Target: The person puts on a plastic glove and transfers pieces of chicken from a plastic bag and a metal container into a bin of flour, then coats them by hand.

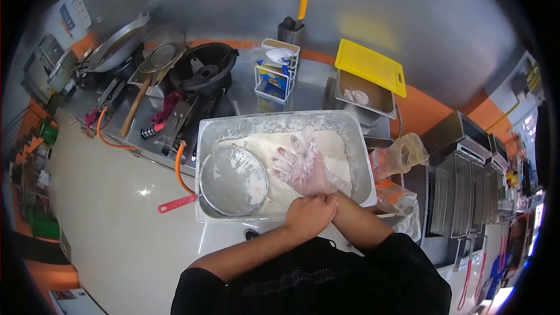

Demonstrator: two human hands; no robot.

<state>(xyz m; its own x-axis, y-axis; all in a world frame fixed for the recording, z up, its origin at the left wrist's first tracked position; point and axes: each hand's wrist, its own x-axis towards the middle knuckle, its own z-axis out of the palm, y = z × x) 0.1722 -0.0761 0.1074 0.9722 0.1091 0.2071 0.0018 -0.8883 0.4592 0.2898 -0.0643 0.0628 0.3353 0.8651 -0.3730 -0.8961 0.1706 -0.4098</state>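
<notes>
My right hand [297, 166] wears a clear plastic glove dusted with white flour. Its fingers are spread over the flour [335, 154] in a large metal pan [286, 118], holding nothing I can see. My left hand [313, 214] is bare and closed around my right wrist, at the cuff of the plastic glove [332, 182]; the exact grip is partly hidden. Left of the gloved hand, a round flour-coated sieve [233, 179] rests in the pan, its red handle [177, 203] sticking out past the rim.
Behind the pan are a white wire rack [272, 84], a knife holder [291, 34] and a yellow cutting board [370, 65] over a metal tray [382, 100]. A black burner [204, 70] and wok [119, 44] stand left. Fryer baskets [461, 195] hang right.
</notes>
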